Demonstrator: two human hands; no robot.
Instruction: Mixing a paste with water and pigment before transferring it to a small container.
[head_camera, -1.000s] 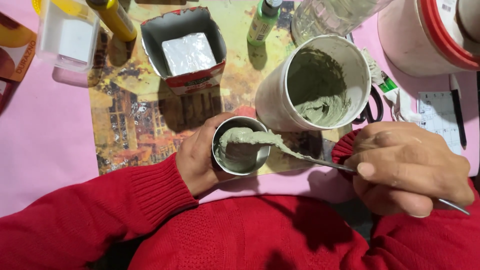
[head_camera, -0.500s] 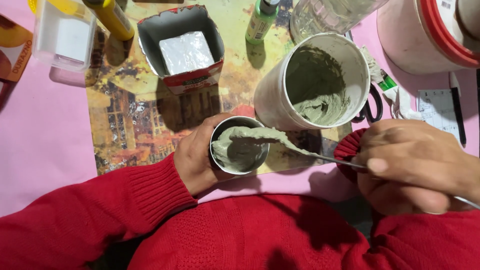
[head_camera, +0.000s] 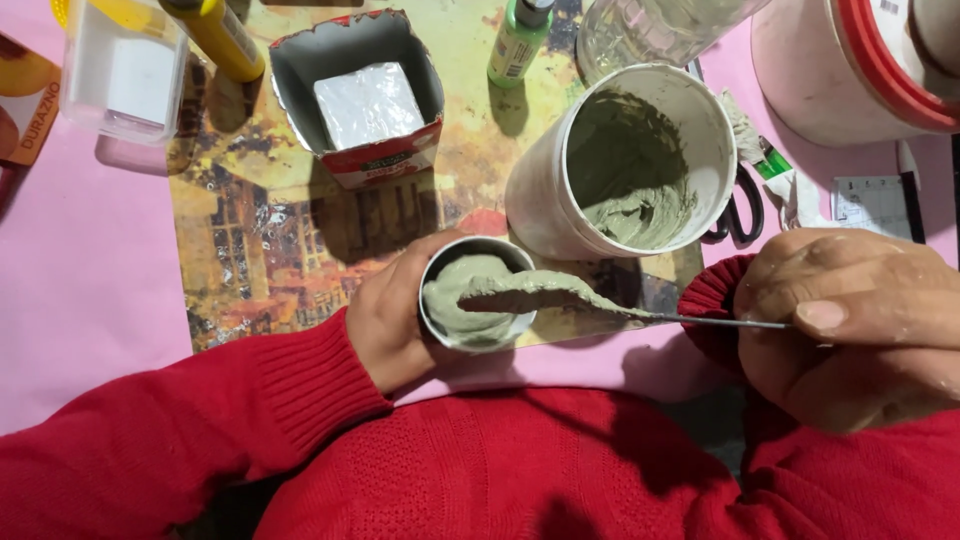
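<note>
So the left hand (head_camera: 400, 325) was wrapped around a small cup (head_camera: 478, 295) near the middle of the table, fingers curled round its side, steadying it. The right hand (head_camera: 850, 320) was over at about 3 o'clock from the cup, thumb and fingers pinched on the thin metal handle of a palette knife (head_camera: 600, 303).

What changed in the last second: the blade, loaded with grey-green paste (head_camera: 470, 310), had slid further across the cup's mouth, and the cup looked fuller than it did a moment earlier, paste now sitting about level with the rim. My read is the filling was close to done and this was more of a smoothing pass, but that's a guess.

The big white tub (head_camera: 625, 160) with more of the same paste sat at 1 o'clock from the cup, tilted toward it. A cut-open carton (head_camera: 360, 95) was up at 11 o'clock, and a green bottle (head_camera: 520, 40) at 12.

Hard to see: the cup's base was hidden by the hand, the knife's far end disappeared inside the right fist, and the scissors (head_camera: 745, 210) were mostly tucked behind the tub.
</note>
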